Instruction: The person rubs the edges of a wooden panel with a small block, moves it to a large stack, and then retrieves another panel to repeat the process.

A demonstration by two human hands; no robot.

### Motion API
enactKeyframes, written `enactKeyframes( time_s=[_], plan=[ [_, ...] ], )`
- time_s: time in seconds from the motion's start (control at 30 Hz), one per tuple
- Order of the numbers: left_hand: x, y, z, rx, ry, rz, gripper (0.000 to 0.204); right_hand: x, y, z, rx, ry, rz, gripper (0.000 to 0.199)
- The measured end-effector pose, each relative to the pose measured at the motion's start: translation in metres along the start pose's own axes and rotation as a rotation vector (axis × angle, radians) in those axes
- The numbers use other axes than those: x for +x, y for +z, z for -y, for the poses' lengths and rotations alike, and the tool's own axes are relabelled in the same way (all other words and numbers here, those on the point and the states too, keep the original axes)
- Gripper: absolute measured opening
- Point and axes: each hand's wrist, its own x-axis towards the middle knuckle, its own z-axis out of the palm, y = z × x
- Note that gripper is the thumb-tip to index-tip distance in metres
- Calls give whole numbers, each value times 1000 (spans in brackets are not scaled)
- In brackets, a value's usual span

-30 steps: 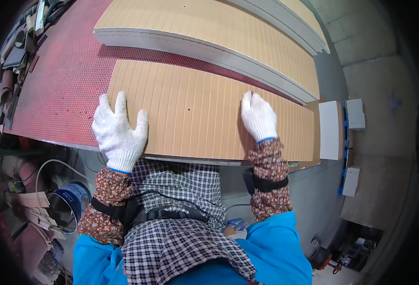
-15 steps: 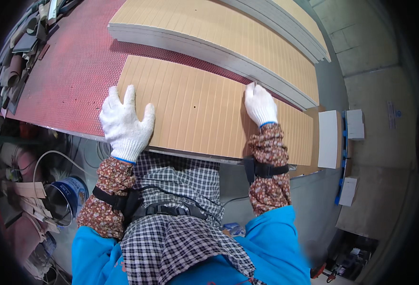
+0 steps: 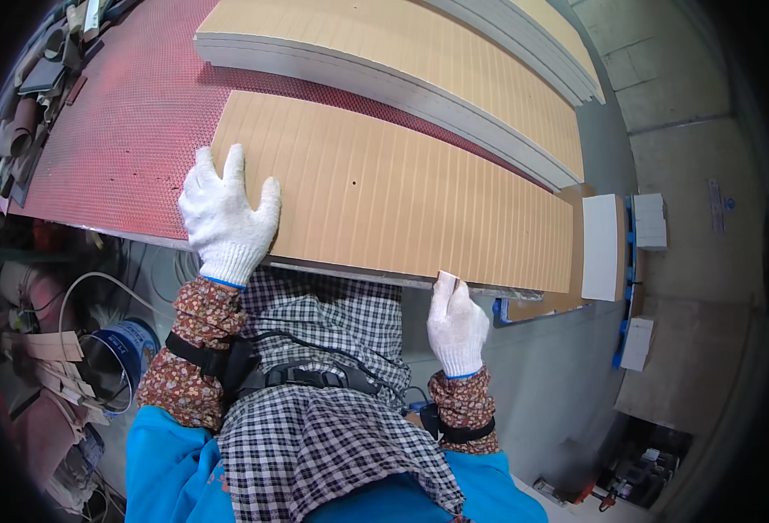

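A long tan board (image 3: 384,196) with fine parallel grooves across it and a small dark hole lies on the red mesh-covered table (image 3: 123,139). My left hand (image 3: 227,209), in a white knit glove, rests on the board's left end with its fingers spread. At the near long edge, my right hand (image 3: 458,327), gloved alike, is closed. Its thumb and fingers pinch a small flat piece (image 3: 447,279), pale with a brownish side, against or close beside that edge. What the piece is made of I cannot make out.
Beyond the board lie stacks of similar grooved boards (image 3: 384,52) with grey sides. Dark scraps (image 3: 31,113) are heaped at the table's far left. A blue bucket (image 3: 132,349) stands on the floor at left. White-topped stacks (image 3: 601,248) stand past the right end.
My right hand has moved from the board's far edge to its near edge, where the small piece now shows in its fingers. My left hand has hardly moved.
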Motion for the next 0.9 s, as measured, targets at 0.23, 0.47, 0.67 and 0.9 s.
enactKeyframes(
  time_s=[0.23,0.47,0.67,0.9],
  plan=[
    [1,-2,1,-8,-10,6,63,-2,-1,14,36,-10,34,41],
    [2,-1,0,-11,5,6,63,9,-13,21,-26,-91,88,39],
    [1,-4,0,-29,13,12,63,82,-7,16,23,-42,147,38],
    [1,-5,-2,-23,8,21,65,201,14,7,-143,-191,25,40]
  ],
)
